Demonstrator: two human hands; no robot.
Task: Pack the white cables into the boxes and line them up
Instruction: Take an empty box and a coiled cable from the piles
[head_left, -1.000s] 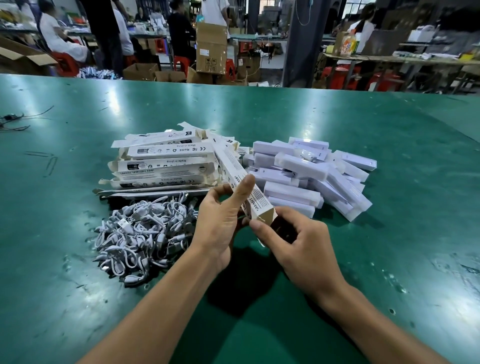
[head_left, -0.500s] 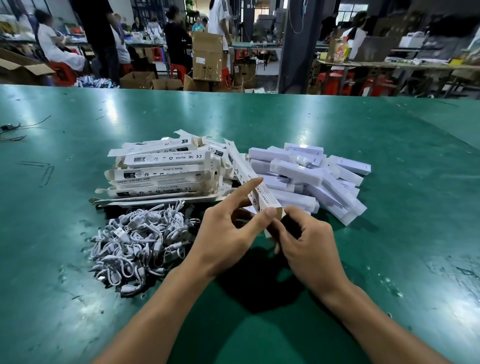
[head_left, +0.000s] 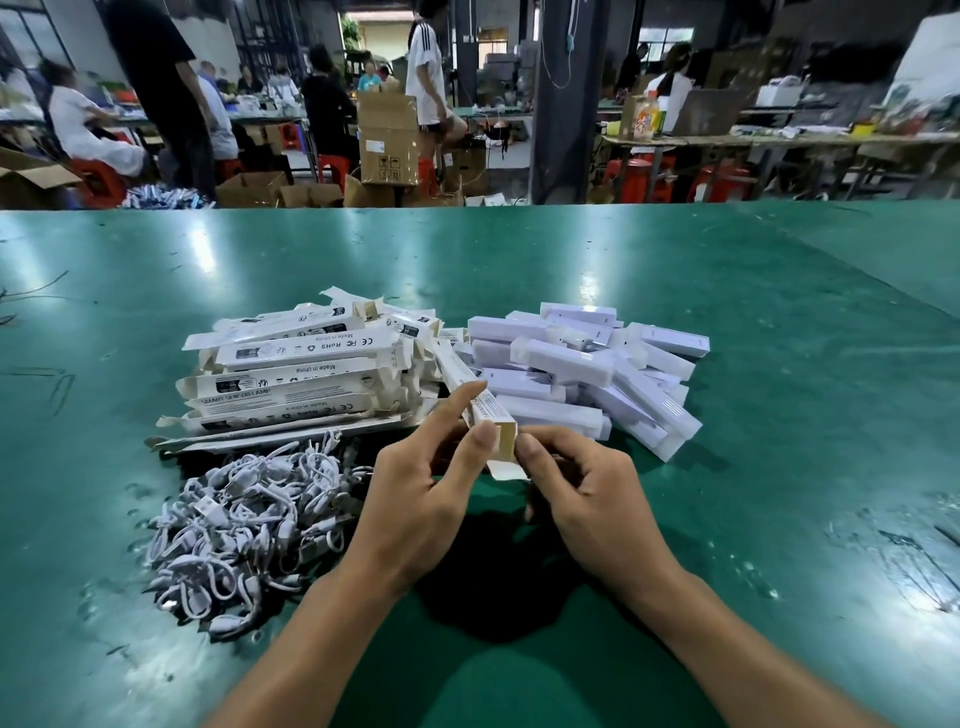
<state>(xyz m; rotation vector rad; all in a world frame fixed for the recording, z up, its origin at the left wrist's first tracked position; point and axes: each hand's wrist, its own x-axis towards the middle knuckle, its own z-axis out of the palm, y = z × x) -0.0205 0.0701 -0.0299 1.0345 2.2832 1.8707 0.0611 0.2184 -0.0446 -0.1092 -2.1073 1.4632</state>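
Note:
My left hand (head_left: 415, 499) pinches a long narrow white box (head_left: 480, 402) between thumb and fingers, its near end open with a flap hanging down. My right hand (head_left: 587, 493) touches that open end with curled fingers. A tangle of white cables (head_left: 244, 519) lies to the left of my left hand. Behind it sits a stack of flat unfolded white boxes (head_left: 296, 374). To the right lies a heap of closed white boxes (head_left: 587, 374).
The green table (head_left: 779, 467) stretches wide on all sides. Beyond its far edge are people, brown cartons (head_left: 387, 140), red stools and other work tables. A few thin wires lie at the far left edge of the table.
The box's near end has come a little closer to me, and my right fingers have moved up against the open end. The camera has tilted up slightly.

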